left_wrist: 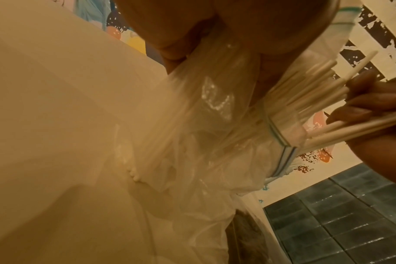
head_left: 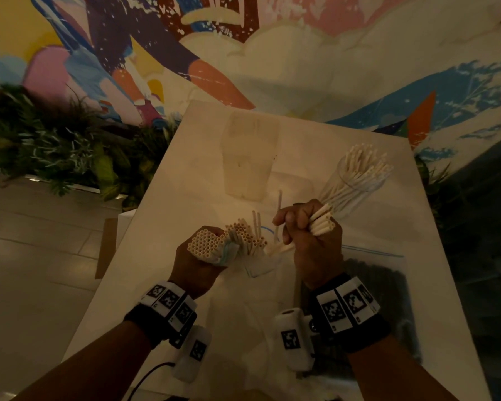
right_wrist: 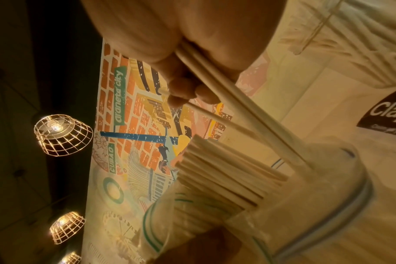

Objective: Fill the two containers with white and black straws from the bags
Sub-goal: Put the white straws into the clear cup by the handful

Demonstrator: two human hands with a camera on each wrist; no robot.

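Observation:
On the white table [head_left: 185, 175], my left hand [head_left: 203, 263] grips the neck of a clear zip bag [left_wrist: 215, 125] full of white straws [head_left: 207, 241], whose open ends fan out of the bag's mouth. My right hand [head_left: 307, 231] is fisted round a handful of white straws [head_left: 322, 222] just right of that bag, with one straw [head_left: 278, 204] pinched upright. A clear container [head_left: 356, 180] at the right, behind my right hand, holds many white straws. A second clear container [head_left: 249, 157] stands further back, with no straws visible in it. A bag of black straws [head_left: 373, 287] lies under my right wrist.
A painted mural wall [head_left: 272, 53] rises behind the table. Green plants [head_left: 55, 146] line the floor at the left. A brown box flap [head_left: 106, 247] sits by the table's left edge. Dark floor tiles [left_wrist: 339, 214] lie to the right.

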